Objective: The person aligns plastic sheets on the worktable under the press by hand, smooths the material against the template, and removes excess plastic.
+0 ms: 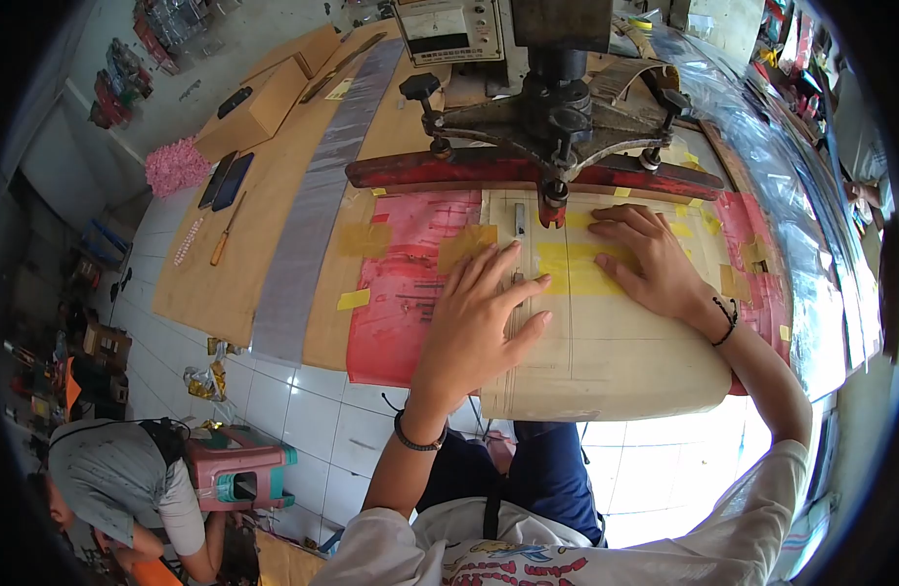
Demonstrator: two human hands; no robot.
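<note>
A beige sheet (616, 361) marked with thin lines lies over a red sheet (386, 342) at the table's front edge. Fingers spread, my left hand (481, 317) rests on the left edge of the beige sheet. My right hand (657, 266) lies on the same sheet farther right, its fingertips near yellow tape (577, 264). A small metal strip (519, 220) sits just beyond my left fingertips. Above both hands hangs a press head with a long red bar (440, 170) and a red tip (552, 210) pointing down.
A gauge box (449, 34) stands behind the press. Clear plastic sheeting (762, 146) covers the right side. Phones (233, 182), a screwdriver (227, 230) and a cardboard box (259, 103) are on the left. A person (117, 479) bends by a stool (239, 469) at lower left.
</note>
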